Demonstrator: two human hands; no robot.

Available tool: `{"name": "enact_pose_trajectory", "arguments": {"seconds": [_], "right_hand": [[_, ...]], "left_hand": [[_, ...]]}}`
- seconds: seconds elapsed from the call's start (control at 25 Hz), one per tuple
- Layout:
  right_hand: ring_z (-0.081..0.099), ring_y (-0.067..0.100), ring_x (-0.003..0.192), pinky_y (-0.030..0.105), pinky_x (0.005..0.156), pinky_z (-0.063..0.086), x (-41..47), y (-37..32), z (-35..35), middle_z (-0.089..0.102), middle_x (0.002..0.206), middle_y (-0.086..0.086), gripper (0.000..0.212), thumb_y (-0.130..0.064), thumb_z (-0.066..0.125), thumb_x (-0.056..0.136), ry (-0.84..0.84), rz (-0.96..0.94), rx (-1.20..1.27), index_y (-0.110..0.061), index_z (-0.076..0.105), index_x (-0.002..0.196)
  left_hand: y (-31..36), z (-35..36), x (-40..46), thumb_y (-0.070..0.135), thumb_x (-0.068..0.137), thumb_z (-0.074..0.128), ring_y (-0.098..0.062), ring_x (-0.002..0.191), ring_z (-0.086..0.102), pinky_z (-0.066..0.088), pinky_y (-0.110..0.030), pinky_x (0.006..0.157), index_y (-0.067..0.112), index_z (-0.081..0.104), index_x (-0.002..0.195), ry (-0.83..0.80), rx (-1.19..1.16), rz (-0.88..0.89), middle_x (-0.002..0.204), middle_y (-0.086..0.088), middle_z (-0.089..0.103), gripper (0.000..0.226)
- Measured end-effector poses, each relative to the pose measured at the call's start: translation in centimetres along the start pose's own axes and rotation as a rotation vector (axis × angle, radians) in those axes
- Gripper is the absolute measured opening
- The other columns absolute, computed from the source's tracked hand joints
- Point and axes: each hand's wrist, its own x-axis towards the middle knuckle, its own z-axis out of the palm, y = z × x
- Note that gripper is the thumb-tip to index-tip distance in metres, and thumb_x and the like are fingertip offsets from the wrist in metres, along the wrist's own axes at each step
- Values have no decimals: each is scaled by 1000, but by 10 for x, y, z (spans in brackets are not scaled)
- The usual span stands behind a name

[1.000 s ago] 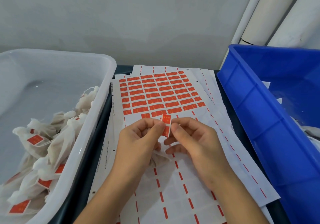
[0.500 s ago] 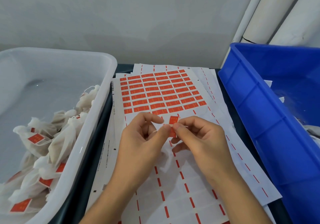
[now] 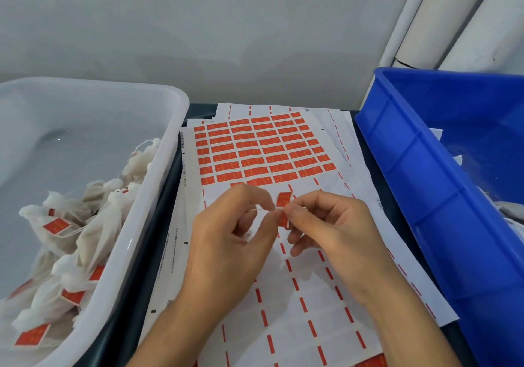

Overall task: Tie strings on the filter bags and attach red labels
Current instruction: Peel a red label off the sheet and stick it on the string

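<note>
Both hands meet over a sheet of red labels (image 3: pixel 263 151) in the middle. My right hand (image 3: pixel 329 230) pinches a small red label (image 3: pixel 283 200) that stands upright between thumb and forefinger. My left hand (image 3: pixel 235 239) pinches a thin white string (image 3: pixel 262 210) that runs to the label. The filter bag on that string is hidden under my left hand. Finished filter bags (image 3: pixel 85 225) with red labels lie heaped in the white bin (image 3: pixel 158 185) on the left.
A blue crate (image 3: pixel 425 174) stands at the right with white items inside. Spent label sheets (image 3: pixel 297 310) with red dashes cover the dark table under my wrists. White pipes (image 3: pixel 442 18) rise at the back right against a grey wall.
My left thumb and forefinger have shifted from the label to the string. The label has stayed between my right fingertips, and both hands have kept their place over the sheet.
</note>
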Motion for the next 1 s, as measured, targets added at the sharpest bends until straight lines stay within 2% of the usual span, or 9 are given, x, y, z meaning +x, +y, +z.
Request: {"name": "enact_pose_trajectory", "arguments": {"seconds": [0.16, 0.48, 0.64, 0.76, 0.84, 0.92, 1.0], "right_hand": [[76, 19, 75, 27, 65, 63, -1, -1, -3, 78, 81, -5, 25, -46, 68, 81, 1, -3, 9, -27, 79, 93], [76, 17, 72, 22, 62, 61, -2, -5, -4, 77, 79, -7, 18, -44, 69, 85, 46, -49, -28, -31, 79, 91], [74, 9, 75, 13, 64, 57, -3, -5, -2, 76, 82, -17, 20, -51, 68, 83, 126, -95, -78, -34, 76, 91], [71, 0, 92, 6, 70, 53, -2, -4, 0, 74, 93, -26, 21, -52, 66, 84, 160, -138, -101, -36, 74, 94], [71, -2, 94, 4, 70, 51, -1, -4, 1, 73, 97, -29, 20, -51, 65, 87, 144, -136, -72, -37, 74, 97], [72, -3, 93, 3, 70, 50, 0, -4, 3, 74, 99, -28, 19, -48, 64, 90, 116, -135, -46, -36, 73, 100], [74, -1, 90, 5, 70, 52, 0, -4, 4, 76, 96, -24, 16, -44, 64, 92, 106, -137, -27, -33, 72, 100]], "left_hand": [[-2, 2, 0, 23, 92, 74, 1, 80, 59, 42, -5, 62, 32, 75, 113, -38, 45, 34, 90, 30, 62, 23], [-3, 2, 2, 33, 88, 74, -2, 72, 55, 42, -7, 60, 38, 73, 107, -5, 78, -16, 75, 33, 54, 20], [-4, 2, 1, 43, 88, 71, -8, 64, 53, 42, -12, 56, 41, 74, 99, -19, 25, -116, 67, 24, 58, 11], [-6, 1, 0, 46, 87, 75, -10, 56, 49, 44, -17, 51, 45, 76, 91, -49, -76, -230, 62, 11, 59, 5], [-7, 1, 2, 46, 85, 77, -11, 51, 44, 50, -23, 49, 45, 77, 92, -67, -146, -301, 58, 1, 54, 6], [-6, 1, 4, 42, 85, 78, -25, 53, 45, 59, -45, 53, 43, 78, 91, -87, -201, -375, 54, -1, 47, 6], [-5, 0, 5, 36, 87, 79, -35, 56, 45, 59, -57, 54, 39, 80, 90, -106, -253, -442, 53, -3, 43, 5]]}}
